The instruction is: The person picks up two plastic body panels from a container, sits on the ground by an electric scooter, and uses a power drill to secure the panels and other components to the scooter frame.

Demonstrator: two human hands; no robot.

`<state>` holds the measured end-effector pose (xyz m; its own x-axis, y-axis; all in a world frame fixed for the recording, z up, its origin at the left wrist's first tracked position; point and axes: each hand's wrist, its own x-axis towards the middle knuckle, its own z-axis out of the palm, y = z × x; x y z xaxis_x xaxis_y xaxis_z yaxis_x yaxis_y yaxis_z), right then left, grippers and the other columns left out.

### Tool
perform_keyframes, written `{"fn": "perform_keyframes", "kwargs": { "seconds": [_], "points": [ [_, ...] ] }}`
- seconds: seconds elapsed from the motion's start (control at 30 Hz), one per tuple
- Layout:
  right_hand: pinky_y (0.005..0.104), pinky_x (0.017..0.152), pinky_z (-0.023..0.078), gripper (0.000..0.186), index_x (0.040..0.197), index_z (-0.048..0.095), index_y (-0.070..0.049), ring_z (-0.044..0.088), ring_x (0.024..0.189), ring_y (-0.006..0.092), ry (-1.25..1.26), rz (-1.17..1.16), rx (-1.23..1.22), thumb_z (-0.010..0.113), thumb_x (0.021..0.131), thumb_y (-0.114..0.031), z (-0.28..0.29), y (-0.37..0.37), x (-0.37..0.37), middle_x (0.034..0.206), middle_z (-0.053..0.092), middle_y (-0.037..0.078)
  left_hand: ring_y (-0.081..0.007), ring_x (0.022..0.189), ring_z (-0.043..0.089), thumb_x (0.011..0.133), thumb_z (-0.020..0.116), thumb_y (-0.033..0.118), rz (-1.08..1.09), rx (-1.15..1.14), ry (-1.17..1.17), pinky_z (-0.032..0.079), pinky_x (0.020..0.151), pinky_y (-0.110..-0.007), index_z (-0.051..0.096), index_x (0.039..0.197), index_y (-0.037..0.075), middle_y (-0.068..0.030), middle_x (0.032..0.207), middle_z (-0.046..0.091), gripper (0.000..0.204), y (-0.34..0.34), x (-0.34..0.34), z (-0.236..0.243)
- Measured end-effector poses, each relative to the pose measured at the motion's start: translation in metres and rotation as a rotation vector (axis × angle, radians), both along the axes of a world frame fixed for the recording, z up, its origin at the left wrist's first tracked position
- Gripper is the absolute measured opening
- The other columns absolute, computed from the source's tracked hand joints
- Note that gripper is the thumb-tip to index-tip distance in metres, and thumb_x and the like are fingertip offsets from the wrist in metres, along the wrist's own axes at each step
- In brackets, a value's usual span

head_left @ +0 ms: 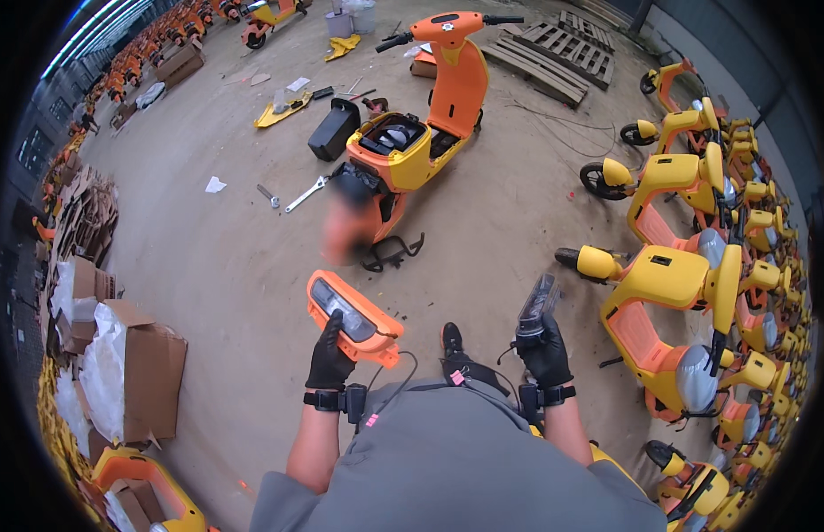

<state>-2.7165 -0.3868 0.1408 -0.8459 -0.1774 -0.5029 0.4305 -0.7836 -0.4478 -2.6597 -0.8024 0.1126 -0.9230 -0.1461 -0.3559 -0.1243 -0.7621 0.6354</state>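
My left hand [333, 355], in a black glove, grips an orange scooter lamp housing [387, 330] with a clear-grey lens; the thumb lies across the lens. A dark cable with a pink connector [372, 419] hangs below it. My gloved right hand [545, 356] is closed around a dark, clear-lensed lamp unit [540, 300], held apart from the housing. Another pink connector [457, 377] shows near my waist. Ahead stands an orange and yellow scooter [412, 164] with its seat compartment uncovered. Its rear end is partly blurred.
An adjustable wrench [306, 194] and a hammer-like tool [268, 196] lie beside the scooter, near a black bin [334, 129]. Rows of yellow scooters [674, 284] line the right. Cardboard boxes [153, 377] stand at left, wooden pallets [549, 58] at the back.
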Motion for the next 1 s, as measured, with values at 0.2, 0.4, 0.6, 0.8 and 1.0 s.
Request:
{"fn": "perform_keyframes", "kwargs": {
  "seconds": [0.2,0.4,0.6,0.8,1.0],
  "points": [
    [0.0305,0.062,0.047,0.028,0.106,0.060,-0.013,0.060,0.075,0.0136,0.158,0.475,0.061,0.055,0.094,-0.038,-0.014,-0.032,-0.142,0.088,0.064,0.001,-0.0232,0.121,0.052,0.083,0.063,-0.005,0.319,0.156,-0.108,0.045,0.100,-0.034,0.037,0.139,0.004,-0.0128,0.128,0.054,0.062,-0.021,-0.002,0.043],
    [0.0238,0.059,0.043,0.026,0.101,0.060,-0.015,0.057,0.071,0.0103,0.027,0.593,0.114,0.055,0.094,-0.039,0.010,-0.135,-0.212,0.084,0.062,-0.003,-0.0244,0.118,0.055,0.083,0.067,0.002,0.468,-0.288,-0.042,0.046,0.100,-0.036,0.036,0.138,0.005,-0.0111,0.131,0.052,0.064,-0.048,0.017,0.029],
    [0.0255,0.060,0.043,0.028,0.106,0.059,-0.015,0.057,0.075,0.0115,-0.063,0.774,0.095,0.058,0.093,-0.040,-0.011,-0.241,-0.240,0.088,0.062,-0.002,-0.0220,0.116,0.055,0.090,0.056,-0.001,0.361,-1.129,-0.198,0.047,0.097,-0.033,0.040,0.137,0.005,-0.0112,0.128,0.054,0.050,-0.128,0.018,0.003],
    [0.0273,0.068,0.047,0.039,0.121,0.054,-0.013,0.059,0.084,0.0129,-0.099,0.777,0.085,0.058,0.093,-0.040,-0.011,-0.375,-0.248,0.099,0.062,-0.001,-0.0188,0.114,0.055,0.100,0.045,0.011,0.514,-0.118,-0.184,0.048,0.096,-0.032,0.040,0.137,0.004,-0.0095,0.126,0.054,0.038,-0.258,-0.019,-0.015],
    [0.0261,0.072,0.049,0.037,0.122,0.055,-0.012,0.060,0.085,0.0122,0.010,0.793,0.213,0.057,0.094,-0.036,0.029,-0.477,-0.266,0.099,0.063,0.000,-0.0212,0.117,0.054,0.102,0.041,0.024,0.371,-0.547,-0.072,0.049,0.097,-0.035,0.039,0.136,0.002,-0.0099,0.128,0.053,0.041,-0.352,-0.057,0.025]
  ]
}}
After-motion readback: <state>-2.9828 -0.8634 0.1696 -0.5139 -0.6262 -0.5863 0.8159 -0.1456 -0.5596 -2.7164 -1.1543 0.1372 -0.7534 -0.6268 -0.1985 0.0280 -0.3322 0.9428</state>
